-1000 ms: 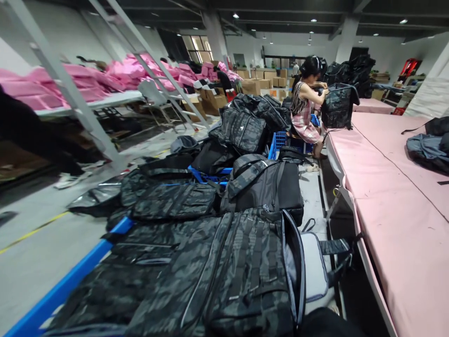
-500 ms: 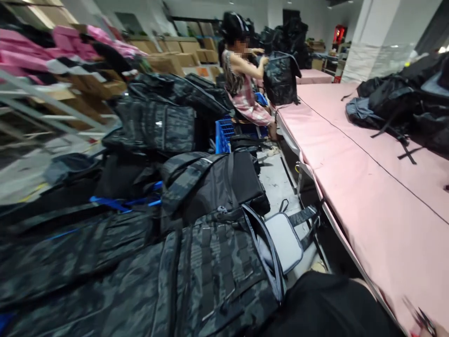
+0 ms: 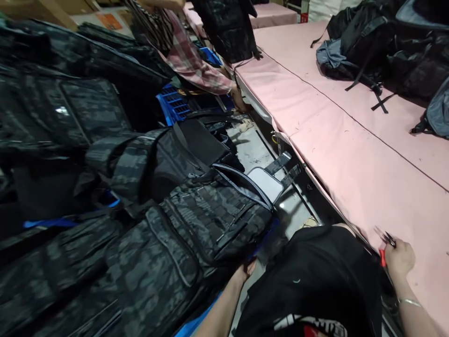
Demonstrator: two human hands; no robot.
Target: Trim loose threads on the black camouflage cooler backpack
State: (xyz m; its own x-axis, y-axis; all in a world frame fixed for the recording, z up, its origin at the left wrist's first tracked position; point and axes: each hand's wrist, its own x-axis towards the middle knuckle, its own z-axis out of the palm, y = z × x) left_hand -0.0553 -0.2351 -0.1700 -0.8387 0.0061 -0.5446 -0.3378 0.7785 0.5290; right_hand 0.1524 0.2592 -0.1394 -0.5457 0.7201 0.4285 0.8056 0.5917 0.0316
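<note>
The camo bag [image 3: 206, 213] is laid beside the bench [image 3: 354, 154], off its long edge, with the open mouth turned toward that edge; blue crate [image 3: 198, 325] is shown along its lower side. The left hand [image 3: 247, 270] is much the nearer: it is set low against the side facing the person, so the bag lies up and to the left of those fingers. Its long axis seems to be slanted toward the bench's edge. By the right hand [image 3: 400, 257], just over that edge, red-handled snips [image 3: 390, 239] are clasped, blades pointed toward the bag.

The left fingertips are hidden, and whether bag or crate is gripped cannot be told. The snips' tips are blurred. The bag's far end is lost among other dark bags [image 3: 31, 100].
</note>
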